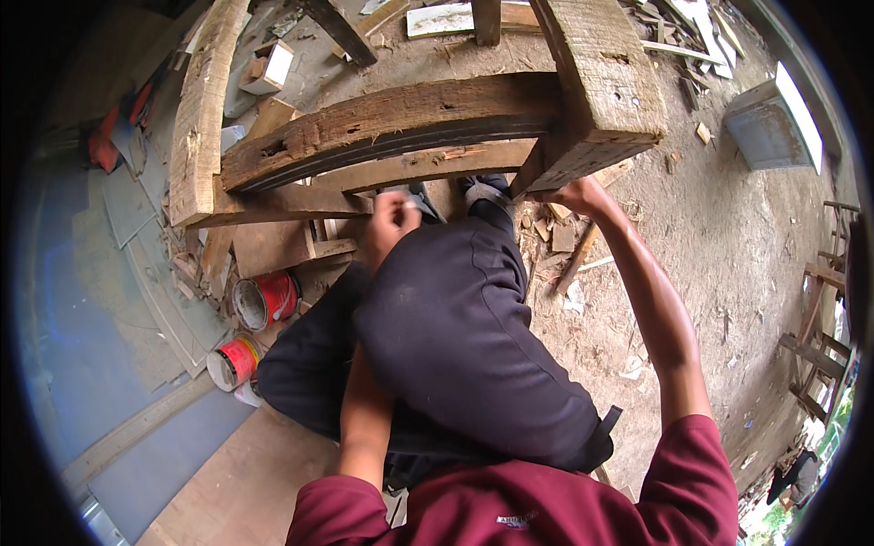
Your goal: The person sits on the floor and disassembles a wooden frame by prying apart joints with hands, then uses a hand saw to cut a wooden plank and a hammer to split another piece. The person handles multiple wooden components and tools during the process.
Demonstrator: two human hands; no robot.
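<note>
A rough wooden frame [391, 116] of thick beams stands tilted in front of my legs. My right hand [575, 195] is at the lower end of its thick right post [612, 86], with the fingers wrapped round the underside and partly hidden. Between the lower rail [282, 204] and my raised knee is my left hand [393, 220], slightly blurred, its fingers curled together. Whatever it may hold is too small or smeared to name. Dark trousers cover my bent legs [446, 318], and my feet rest under the frame.
Two red cans [266, 300] [234, 362] stand left of my legs, near bluish sheets [86, 300]. Wood scraps [563, 238] litter the dirt floor. A pale box-like piece [774, 123] lies far right, and wooden framing [813, 357] stands along the right edge.
</note>
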